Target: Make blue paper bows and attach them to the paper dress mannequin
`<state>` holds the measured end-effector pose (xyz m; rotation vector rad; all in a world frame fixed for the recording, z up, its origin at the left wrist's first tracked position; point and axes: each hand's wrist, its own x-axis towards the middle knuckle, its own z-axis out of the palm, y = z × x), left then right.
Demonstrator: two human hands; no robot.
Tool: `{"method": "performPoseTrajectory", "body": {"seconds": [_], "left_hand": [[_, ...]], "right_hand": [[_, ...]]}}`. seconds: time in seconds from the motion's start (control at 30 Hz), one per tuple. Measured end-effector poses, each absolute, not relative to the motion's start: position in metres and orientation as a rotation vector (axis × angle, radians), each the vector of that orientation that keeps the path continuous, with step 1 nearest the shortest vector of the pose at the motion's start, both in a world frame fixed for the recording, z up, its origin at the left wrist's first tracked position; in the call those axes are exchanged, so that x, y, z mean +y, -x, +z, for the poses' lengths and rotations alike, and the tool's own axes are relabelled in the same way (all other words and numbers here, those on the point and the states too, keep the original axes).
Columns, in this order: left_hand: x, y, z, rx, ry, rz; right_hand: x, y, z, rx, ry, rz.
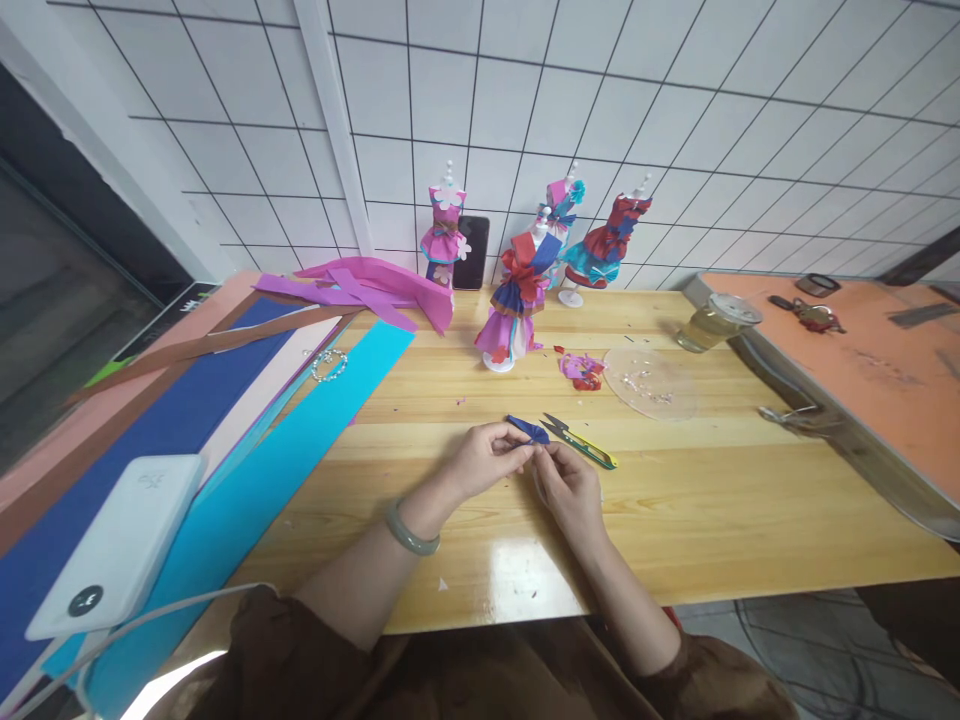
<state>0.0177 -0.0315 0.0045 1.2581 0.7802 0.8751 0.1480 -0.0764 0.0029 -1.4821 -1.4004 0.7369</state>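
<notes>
Over the middle of the wooden table, both hands pinch a small folded piece of dark blue crepe paper. My left hand grips it from the left between thumb and fingers. From the right, my right hand has its fingertips closed on the lower right end of the same piece. Just beyond the right hand lie yellow-green thread snips, blades toward the left. Further back stands a small white dress form dressed in red, blue and pink paper.
More dressed forms and a black phone stand along the tiled wall. Paper scraps, a clear plate of beads and a cup of liquid sit to the right. Coloured paper strips, a bead bracelet and a white power bank lie left.
</notes>
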Motion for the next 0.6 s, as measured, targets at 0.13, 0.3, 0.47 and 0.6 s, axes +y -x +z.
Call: {"method": "performPoseTrajectory", "body": {"seconds": [0.13, 0.3, 0.47, 0.6], "left_hand": [[-0.031, -0.017, 0.001, 0.817, -1.31, 0.897], [-0.027, -0.015, 0.0, 0.781, -1.288, 0.914], [-0.025, -0.015, -0.002, 0.766, -1.246, 0.938], [-0.024, -0.016, -0.003, 0.738, -1.209, 0.924]], "right_hand": [[-0.076, -0.148, 0.006, -1.461, 1.516, 0.688], [-0.076, -0.146, 0.012, -1.483, 1.415, 0.737], [-0.073, -0.146, 0.007, -1.327, 1.422, 0.891], [-0.07, -0.148, 0.001, -1.121, 1.421, 1.05]]}}
